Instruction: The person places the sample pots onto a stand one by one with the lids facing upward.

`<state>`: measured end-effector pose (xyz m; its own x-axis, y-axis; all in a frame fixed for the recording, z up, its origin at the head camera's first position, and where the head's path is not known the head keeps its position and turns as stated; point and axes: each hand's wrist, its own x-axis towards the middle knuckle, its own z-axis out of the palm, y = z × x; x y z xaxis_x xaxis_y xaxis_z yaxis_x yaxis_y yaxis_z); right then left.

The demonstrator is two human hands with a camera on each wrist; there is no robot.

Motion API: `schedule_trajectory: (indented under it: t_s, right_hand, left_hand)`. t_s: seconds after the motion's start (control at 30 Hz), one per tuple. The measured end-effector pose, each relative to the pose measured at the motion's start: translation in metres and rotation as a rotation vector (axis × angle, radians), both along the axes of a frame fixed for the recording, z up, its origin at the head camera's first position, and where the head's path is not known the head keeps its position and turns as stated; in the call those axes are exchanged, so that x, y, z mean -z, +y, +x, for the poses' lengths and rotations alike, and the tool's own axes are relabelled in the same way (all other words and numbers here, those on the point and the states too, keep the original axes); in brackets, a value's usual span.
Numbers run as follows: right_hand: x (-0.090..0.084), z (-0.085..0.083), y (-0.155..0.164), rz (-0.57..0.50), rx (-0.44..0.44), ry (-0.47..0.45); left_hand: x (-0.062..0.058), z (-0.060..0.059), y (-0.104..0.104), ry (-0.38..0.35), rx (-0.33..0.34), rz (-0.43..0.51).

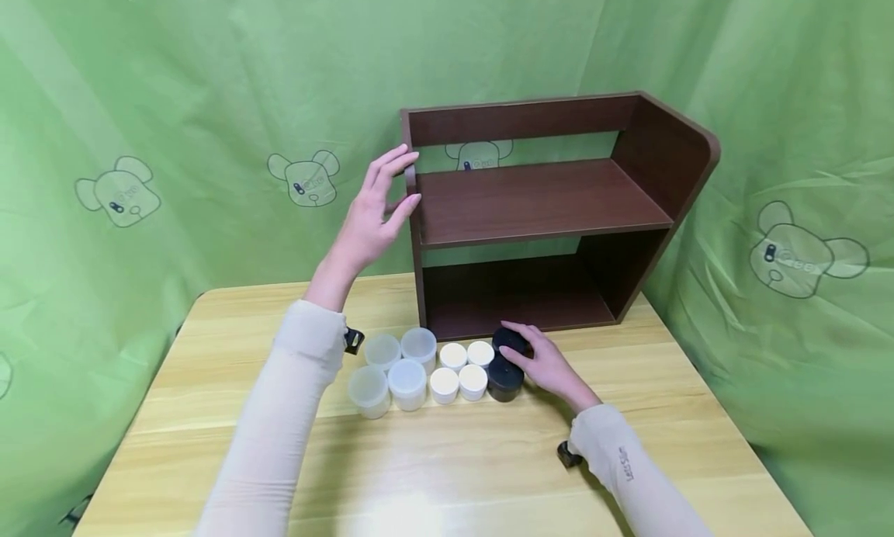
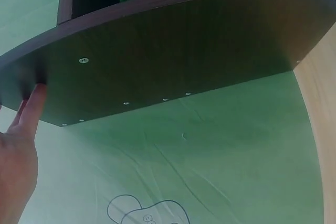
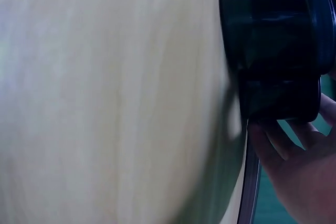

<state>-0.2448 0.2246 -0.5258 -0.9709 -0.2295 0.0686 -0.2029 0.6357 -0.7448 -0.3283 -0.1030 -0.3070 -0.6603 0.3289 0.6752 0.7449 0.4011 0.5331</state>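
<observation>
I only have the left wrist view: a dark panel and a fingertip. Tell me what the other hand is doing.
Observer: The right hand rests its fingers on the rear black jar, beside the front black jar.
Operator: Tell me what else is on the table.
Observer: Four white jars and four translucent jars, grouped left of the black ones.
Operator: Say where my panel belongs.
Observer: It is the left side of a brown shelf; the left hand touches its front edge.
</observation>
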Motion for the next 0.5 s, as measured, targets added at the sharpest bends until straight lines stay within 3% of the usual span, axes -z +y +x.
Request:
schedule_trajectory:
  t_s: [0.2,0.5]
  right_hand:
    - [0.0001,-0.002,0.001,0.004,0.013,-0.035]
    - [0.0003,-0.0051,0.0014,-0.009,0.003,0.007]
  left_hand:
    - [0.0018,0.0,0.0009,0.026,-0.013,0.001]
    - [0.0033,0.0001,0.0031,0.035,-0.019,-0.006]
